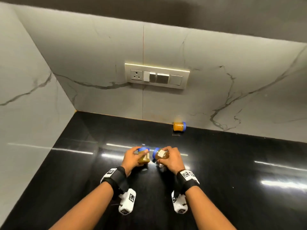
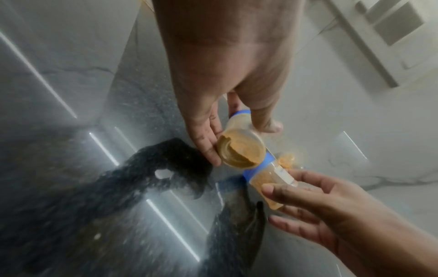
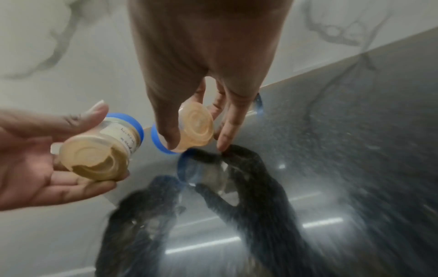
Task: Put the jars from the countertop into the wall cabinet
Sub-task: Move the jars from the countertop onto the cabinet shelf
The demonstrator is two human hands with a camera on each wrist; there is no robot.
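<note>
My left hand (image 1: 132, 156) grips a small blue-lidded jar (image 1: 144, 157) of tan paste, held tilted just above the black countertop (image 1: 232, 171). Its base shows in the left wrist view as jar (image 2: 240, 150) and in the right wrist view as jar (image 3: 102, 155). My right hand (image 1: 171, 157) holds a second blue-lidded jar (image 1: 160, 153) of orange-brown paste with a white label, lid pointing left. That jar (image 3: 195, 129) sits between thumb and fingers of the right hand (image 3: 189, 120). A third orange jar (image 1: 179, 126) lies on its side against the back wall.
A switch and socket panel (image 1: 157, 75) sits on the marble backsplash. A marble side wall (image 1: 25, 97) closes the counter on the left. The dark underside of the wall cabinet (image 1: 182, 12) runs across the top.
</note>
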